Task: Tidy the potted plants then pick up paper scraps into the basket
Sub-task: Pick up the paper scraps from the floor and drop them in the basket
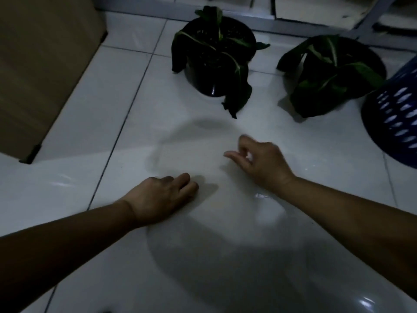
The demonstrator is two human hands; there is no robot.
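Plants sit upright on the tiled floor point(79, 123): one pot point(211, 73) at twelve o'clock, a second pot point(334, 75) at about one o'clock, well apart from each other, leaves drooping over the rims. Just beside the second pot, at two o'clock, stands the blue basket point(397, 114). A cardboard box point(40, 64) fills the ten o'clock corner.

Both hands are low over the floor near the centre. The left hand point(161, 197) rests knuckles-down at seven o'clock, fingers curled under; whether it holds anything I cannot tell. The right hand point(262, 161) hovers at four o'clock with thumb and forefinger pinched narrow on a small pale fleck (likely a paper scrap, though the dim light leaves that unsure).

Judging by the upright pots, the plant step looks done and scrap gathering is in hand. Next, the right hand would need to carry its pinch toward two o'clock and open over the basket's mouth.
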